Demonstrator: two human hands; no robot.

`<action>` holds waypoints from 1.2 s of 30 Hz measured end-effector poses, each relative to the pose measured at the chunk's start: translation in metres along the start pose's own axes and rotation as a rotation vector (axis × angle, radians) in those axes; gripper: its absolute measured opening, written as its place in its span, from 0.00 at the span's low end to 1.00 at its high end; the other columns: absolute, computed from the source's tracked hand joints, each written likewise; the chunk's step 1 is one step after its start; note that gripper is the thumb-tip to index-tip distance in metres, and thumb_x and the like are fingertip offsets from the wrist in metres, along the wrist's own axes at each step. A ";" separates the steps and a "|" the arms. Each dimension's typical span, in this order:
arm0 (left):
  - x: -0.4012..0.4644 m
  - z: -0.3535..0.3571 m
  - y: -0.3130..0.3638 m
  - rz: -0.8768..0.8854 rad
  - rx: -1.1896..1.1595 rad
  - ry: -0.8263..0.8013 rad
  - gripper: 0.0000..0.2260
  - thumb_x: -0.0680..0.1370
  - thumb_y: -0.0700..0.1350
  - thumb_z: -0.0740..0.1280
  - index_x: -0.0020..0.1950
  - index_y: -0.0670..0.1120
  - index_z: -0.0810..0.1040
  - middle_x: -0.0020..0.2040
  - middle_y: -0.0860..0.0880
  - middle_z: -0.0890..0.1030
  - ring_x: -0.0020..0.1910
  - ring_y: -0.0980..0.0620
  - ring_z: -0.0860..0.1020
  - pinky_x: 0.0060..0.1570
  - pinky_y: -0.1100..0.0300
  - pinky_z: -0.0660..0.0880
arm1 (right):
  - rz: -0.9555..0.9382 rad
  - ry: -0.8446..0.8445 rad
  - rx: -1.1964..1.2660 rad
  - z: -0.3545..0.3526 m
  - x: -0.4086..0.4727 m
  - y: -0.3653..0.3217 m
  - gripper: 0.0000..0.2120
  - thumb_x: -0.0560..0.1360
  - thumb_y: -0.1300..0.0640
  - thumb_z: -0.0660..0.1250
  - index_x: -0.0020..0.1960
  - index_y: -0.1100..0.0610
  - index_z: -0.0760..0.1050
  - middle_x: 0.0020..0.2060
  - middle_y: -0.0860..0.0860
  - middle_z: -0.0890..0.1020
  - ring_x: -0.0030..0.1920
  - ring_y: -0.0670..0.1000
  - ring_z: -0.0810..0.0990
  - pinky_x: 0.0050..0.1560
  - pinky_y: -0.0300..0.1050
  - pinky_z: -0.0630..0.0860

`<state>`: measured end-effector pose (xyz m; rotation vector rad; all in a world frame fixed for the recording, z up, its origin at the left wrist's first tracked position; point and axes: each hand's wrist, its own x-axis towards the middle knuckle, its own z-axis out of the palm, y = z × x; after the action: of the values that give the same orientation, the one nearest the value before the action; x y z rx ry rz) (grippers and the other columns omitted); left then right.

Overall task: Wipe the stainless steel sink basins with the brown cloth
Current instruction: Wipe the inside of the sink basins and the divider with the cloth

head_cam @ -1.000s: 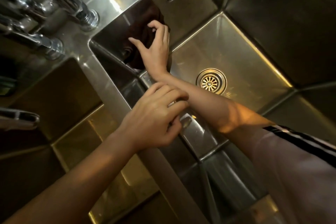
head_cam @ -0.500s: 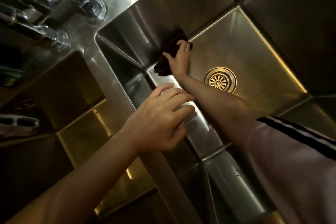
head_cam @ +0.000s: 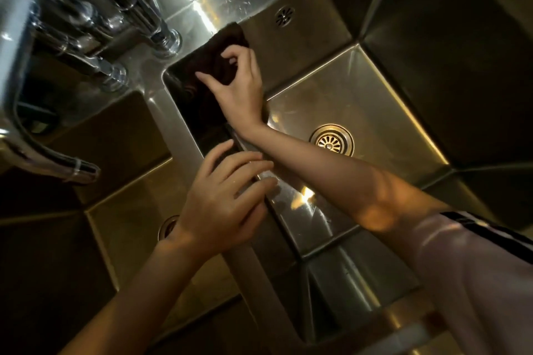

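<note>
The brown cloth is pressed flat against the back wall of the right sink basin, near its top left corner. My right hand holds it there, fingers bent over the cloth. My left hand rests palm down on the steel divider between the two basins, fingers spread over its edge. The left basin lies below and to the left, dim and partly hidden by my left forearm.
Chrome taps and a curved spout stand at the upper left, above the left basin. A round drain sits in the right basin's floor, an overflow grille on its back wall. A second drain shows beside my left wrist.
My right hand has moved the cloth up from the basin's floor edge to the top left corner of the back wall. The left hand has stayed on the divider.
</note>
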<state>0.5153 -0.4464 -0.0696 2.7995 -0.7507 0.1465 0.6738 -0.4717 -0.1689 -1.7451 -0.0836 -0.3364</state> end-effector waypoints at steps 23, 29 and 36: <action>-0.024 0.026 -0.006 -0.105 -0.105 -0.034 0.12 0.79 0.43 0.62 0.55 0.42 0.83 0.57 0.46 0.82 0.61 0.47 0.77 0.70 0.38 0.59 | 0.425 -0.231 -0.509 0.028 -0.044 0.130 0.23 0.69 0.51 0.74 0.58 0.58 0.68 0.58 0.54 0.74 0.57 0.55 0.76 0.49 0.49 0.75; -0.022 0.025 -0.005 -0.106 -0.089 -0.037 0.12 0.78 0.44 0.62 0.54 0.43 0.83 0.56 0.46 0.82 0.60 0.47 0.78 0.70 0.38 0.59 | 0.547 -0.214 -0.428 0.029 -0.041 0.117 0.21 0.68 0.56 0.74 0.57 0.56 0.69 0.58 0.52 0.76 0.55 0.57 0.78 0.50 0.53 0.77; -0.022 0.022 -0.007 -0.132 -0.013 -0.127 0.15 0.78 0.50 0.63 0.56 0.42 0.82 0.59 0.44 0.80 0.62 0.44 0.76 0.71 0.43 0.60 | 0.356 -0.378 -0.246 0.015 -0.045 0.089 0.20 0.67 0.62 0.73 0.57 0.59 0.74 0.56 0.54 0.79 0.55 0.55 0.77 0.53 0.50 0.73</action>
<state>0.5001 -0.4356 -0.0962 2.8558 -0.5889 -0.0596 0.6544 -0.4695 -0.2677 -2.0066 -0.0023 0.2564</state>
